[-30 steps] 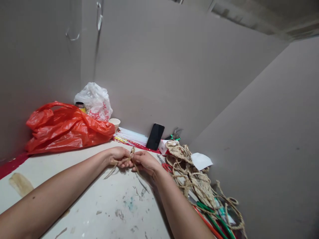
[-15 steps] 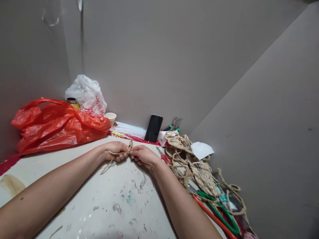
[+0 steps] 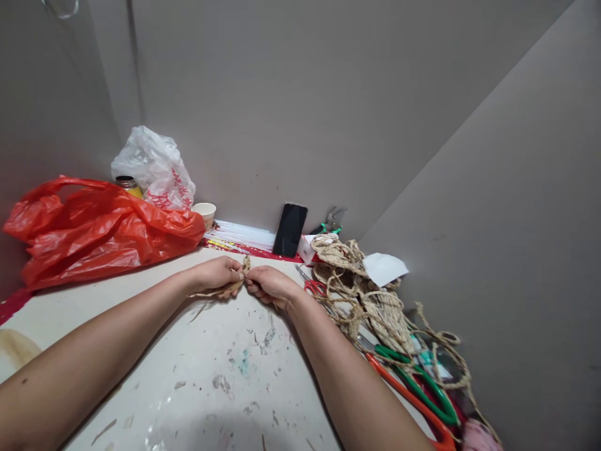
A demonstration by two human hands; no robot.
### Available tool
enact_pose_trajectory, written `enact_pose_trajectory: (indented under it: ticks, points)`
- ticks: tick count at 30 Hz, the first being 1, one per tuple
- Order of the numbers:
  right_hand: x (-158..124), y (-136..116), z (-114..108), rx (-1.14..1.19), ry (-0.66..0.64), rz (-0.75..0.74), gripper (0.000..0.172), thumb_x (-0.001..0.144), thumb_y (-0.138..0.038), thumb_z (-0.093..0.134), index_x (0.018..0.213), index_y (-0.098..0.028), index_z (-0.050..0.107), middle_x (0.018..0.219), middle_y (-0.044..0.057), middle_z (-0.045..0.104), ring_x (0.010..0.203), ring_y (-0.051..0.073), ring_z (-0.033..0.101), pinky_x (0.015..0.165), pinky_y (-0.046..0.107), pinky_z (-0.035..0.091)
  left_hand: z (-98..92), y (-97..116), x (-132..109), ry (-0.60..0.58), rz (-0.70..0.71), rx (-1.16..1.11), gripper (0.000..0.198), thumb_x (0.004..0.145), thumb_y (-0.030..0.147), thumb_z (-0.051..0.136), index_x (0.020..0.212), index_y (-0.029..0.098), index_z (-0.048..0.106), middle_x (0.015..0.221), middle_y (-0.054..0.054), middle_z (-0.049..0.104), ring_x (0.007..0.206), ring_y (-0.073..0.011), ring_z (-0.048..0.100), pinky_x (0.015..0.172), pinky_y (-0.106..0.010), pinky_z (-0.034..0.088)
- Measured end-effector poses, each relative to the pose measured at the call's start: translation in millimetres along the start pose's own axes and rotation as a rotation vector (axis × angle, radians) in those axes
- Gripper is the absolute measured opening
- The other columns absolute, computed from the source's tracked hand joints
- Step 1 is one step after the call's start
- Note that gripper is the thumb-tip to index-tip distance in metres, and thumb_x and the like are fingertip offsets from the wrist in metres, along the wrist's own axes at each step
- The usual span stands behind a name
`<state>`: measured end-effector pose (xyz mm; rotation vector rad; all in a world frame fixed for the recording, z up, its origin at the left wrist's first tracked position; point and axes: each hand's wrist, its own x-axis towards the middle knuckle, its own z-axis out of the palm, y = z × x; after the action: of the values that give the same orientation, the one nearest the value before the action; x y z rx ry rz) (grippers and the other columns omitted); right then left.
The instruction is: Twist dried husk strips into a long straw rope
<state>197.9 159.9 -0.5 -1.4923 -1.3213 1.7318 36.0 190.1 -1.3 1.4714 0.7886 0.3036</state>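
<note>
My left hand [image 3: 221, 275] and my right hand [image 3: 268, 283] meet over the far part of the white tabletop [image 3: 201, 376]. Between their fingertips is a short braid of tan straw-like fibre [image 3: 246, 263], its plaited end poking up beyond the fingers. Loose flat strands [image 3: 203, 294] trail from it under my left hand toward the left. Both hands are closed, thumbs and fingers pinching the braid where they touch. How the strands cross inside the grip is hidden by the fingers.
Tan rope coils [image 3: 382, 313] heap along the right edge, with red scissors [image 3: 313, 285] and large green-handled shears [image 3: 429, 391]. A phone [image 3: 290, 230] leans at the back near pliers [image 3: 332, 222]. At left lie a red plastic bag [image 3: 107, 235] and a paper cup [image 3: 205, 214].
The view has shifted slightly, so the table things appear a little higher. My hands stay together on the braid; the left hand's fingers have moved and the loose strands hang lower.
</note>
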Motion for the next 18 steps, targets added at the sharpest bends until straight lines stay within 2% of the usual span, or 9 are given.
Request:
enact_pose_trajectory:
  ticks: [4, 10, 13, 16, 18]
  points:
    - [0, 0, 4, 0.000, 0.047, 0.003, 0.023, 0.076, -0.018, 0.044, 0.053, -0.017, 0.040, 0.039, -0.008, 0.035, 0.028, 0.002, 0.019, 0.030, 0.017, 0.009, -3.4, 4, -3, 0.017, -0.035, 0.127, 0.026, 0.074, 0.041, 0.055, 0.071, 0.015, 0.053, 0.049, 0.003, 0.051, 0.040, -0.0082, 0.045, 0.041, -0.020, 0.034]
    - [2, 1, 12, -0.022, 0.161, -0.029, 0.024, 0.073, -0.014, 0.045, 0.049, -0.016, 0.046, 0.033, -0.008, 0.036, 0.026, 0.002, 0.021, 0.029, 0.018, 0.009, -2.4, 15, -6, 0.227, -0.052, 0.635, 0.020, 0.076, 0.030, 0.047, 0.063, 0.016, 0.053, 0.046, 0.002, 0.050, 0.043, -0.0115, 0.047, 0.045, -0.022, 0.033]
    - [3, 2, 13, 0.000, 0.179, -0.022, 0.023, 0.072, -0.013, 0.046, 0.050, -0.015, 0.049, 0.031, -0.008, 0.034, 0.025, 0.002, 0.020, 0.029, 0.018, 0.008, 9.5, 22, -9, 0.334, -0.022, 0.856, 0.024, 0.076, 0.031, 0.045, 0.064, 0.015, 0.059, 0.058, -0.004, 0.060, 0.055, -0.0148, 0.055, 0.051, -0.023, 0.036]
    - [2, 3, 12, 0.056, 0.159, -0.008, 0.023, 0.071, -0.016, 0.047, 0.048, -0.017, 0.042, 0.033, -0.008, 0.034, 0.026, 0.002, 0.020, 0.029, 0.018, 0.010, 28.0, 25, -13, 0.405, 0.001, 1.104, 0.027, 0.078, 0.027, 0.041, 0.072, 0.014, 0.064, 0.075, -0.011, 0.067, 0.070, -0.0208, 0.061, 0.057, -0.026, 0.040]
    - [1, 3, 10, 0.093, 0.136, -0.002, 0.025, 0.070, -0.018, 0.049, 0.048, -0.018, 0.037, 0.035, -0.009, 0.034, 0.027, 0.002, 0.020, 0.030, 0.017, 0.011, 40.0, 22, -14, 0.410, 0.037, 1.239, 0.026, 0.078, 0.019, 0.041, 0.079, 0.013, 0.066, 0.081, -0.014, 0.068, 0.076, -0.0241, 0.063, 0.062, -0.029, 0.043]
